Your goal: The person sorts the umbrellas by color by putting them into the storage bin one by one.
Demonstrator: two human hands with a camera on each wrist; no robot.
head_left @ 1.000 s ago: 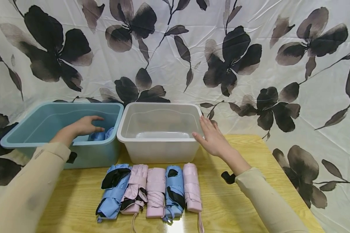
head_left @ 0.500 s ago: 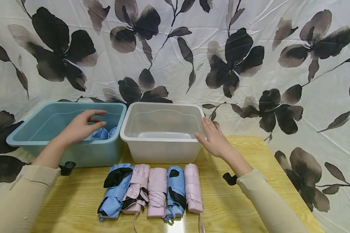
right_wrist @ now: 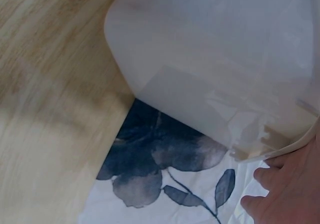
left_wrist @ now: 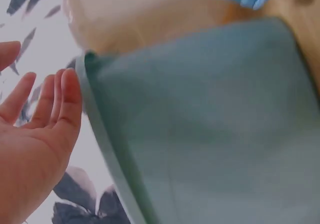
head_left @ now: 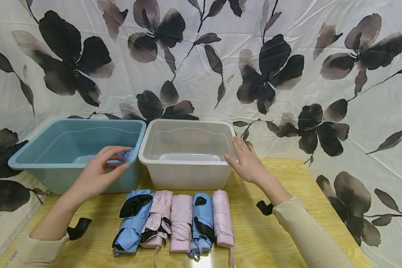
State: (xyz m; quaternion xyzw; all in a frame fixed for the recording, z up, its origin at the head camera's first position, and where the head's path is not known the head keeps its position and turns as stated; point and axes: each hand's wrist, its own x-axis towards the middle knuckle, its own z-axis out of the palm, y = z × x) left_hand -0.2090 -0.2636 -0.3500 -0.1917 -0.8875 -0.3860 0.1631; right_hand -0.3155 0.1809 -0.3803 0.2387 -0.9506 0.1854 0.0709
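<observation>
My left hand (head_left: 98,173) hovers over the front right part of the teal bin (head_left: 37,165), its fingers loosely bent and holding nothing. In the left wrist view, the fingers of that hand (left_wrist: 40,129) spread near the bin's rim. Partly hidden behind the fingers, a bundled blue folding umbrella (head_left: 128,153) lies inside the teal bin. My right hand (head_left: 248,163) rests on the right rim of the white bin (head_left: 187,175), fingers extended. Seen from the right wrist, the hand (right_wrist: 290,189) lies along the outside of that rim.
In front of the bins, several folded umbrellas lie side by side on the wooden table (head_left: 264,238): a blue one (head_left: 134,223) at the left, a blue one (head_left: 201,221) second from right, pink ones (head_left: 181,223) among them. A floral cloth (head_left: 214,89) hangs behind.
My left hand has risen out of the teal bin and drawn back toward its front right side, exposing more of the bin's interior. The right hand stays at the white bin's rim.
</observation>
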